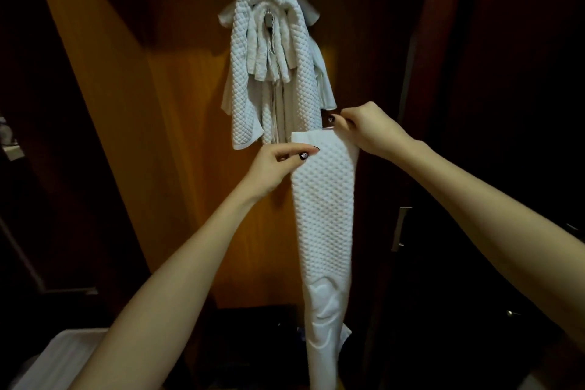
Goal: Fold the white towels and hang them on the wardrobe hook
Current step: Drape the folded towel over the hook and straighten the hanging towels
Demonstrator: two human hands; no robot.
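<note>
Folded white towel (pixel 323 199) is held hanging lengthwise before the wardrobe door (pixel 177 111), just below the hung towels (pixel 250 79) on the hook (pixel 268 20). Its top edge is pinched by left grip (pixel 278 165) and right grip (pixel 370 130), both clamped on it.

Hung towels (pixel 275 73) mostly bury the hook (pixel 268 19); held towel (pixel 323 199) cropped below

Folded white towel (pixel 323 199) hangs lengthwise below bunched towels (pixel 272 63) on hook (pixel 268 19).
</note>
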